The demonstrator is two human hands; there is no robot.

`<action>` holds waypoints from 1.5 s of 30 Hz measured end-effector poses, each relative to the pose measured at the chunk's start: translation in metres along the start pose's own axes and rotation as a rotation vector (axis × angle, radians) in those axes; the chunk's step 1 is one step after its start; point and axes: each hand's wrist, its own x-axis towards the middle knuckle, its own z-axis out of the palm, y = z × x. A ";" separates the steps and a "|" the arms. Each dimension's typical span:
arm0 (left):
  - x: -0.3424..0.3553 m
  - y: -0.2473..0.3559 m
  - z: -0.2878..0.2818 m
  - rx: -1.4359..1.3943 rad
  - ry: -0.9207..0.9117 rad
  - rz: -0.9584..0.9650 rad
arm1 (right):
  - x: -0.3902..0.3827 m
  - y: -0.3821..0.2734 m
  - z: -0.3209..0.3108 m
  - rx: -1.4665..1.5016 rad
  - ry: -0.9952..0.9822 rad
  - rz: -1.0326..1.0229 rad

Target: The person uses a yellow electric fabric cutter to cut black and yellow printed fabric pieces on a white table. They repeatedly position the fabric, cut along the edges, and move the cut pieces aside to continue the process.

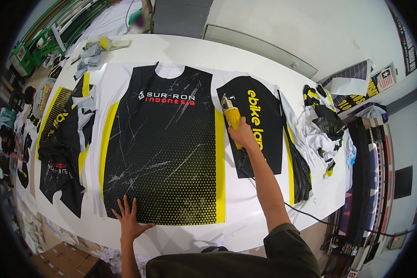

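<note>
A large printed black jersey panel [162,143] with a dotted pattern and yellow side strips lies on the white table [222,51]. My left hand [130,217] rests on its lower-left edge, fingers spread. My right hand [242,132] grips a yellow electric fabric cutter [232,118], whose metal head sits at the left edge of a black sleeve-shaped piece [259,157] with yellow lettering, just right of the large panel. A dark cord runs from the cutter toward the lower right. White fabric shows around both printed pieces.
Printed cut pieces [60,176] lie at the left, a crumpled heap [326,123] at the right, grey scraps [90,55] at the back left. A co-worker [7,141] is at the far left. Green machinery [28,55] stands upper left, a grey pillar [178,16] behind, long machinery [366,185] right.
</note>
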 end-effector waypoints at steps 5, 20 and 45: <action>0.001 -0.004 0.005 -0.006 0.006 0.003 | 0.024 -0.003 0.000 0.003 -0.005 -0.025; 0.004 -0.005 0.002 -0.011 -0.039 -0.023 | 0.094 -0.026 0.002 -0.020 0.002 -0.039; 0.030 -0.017 -0.012 0.072 0.345 -0.132 | 0.058 0.104 0.027 0.593 0.475 0.097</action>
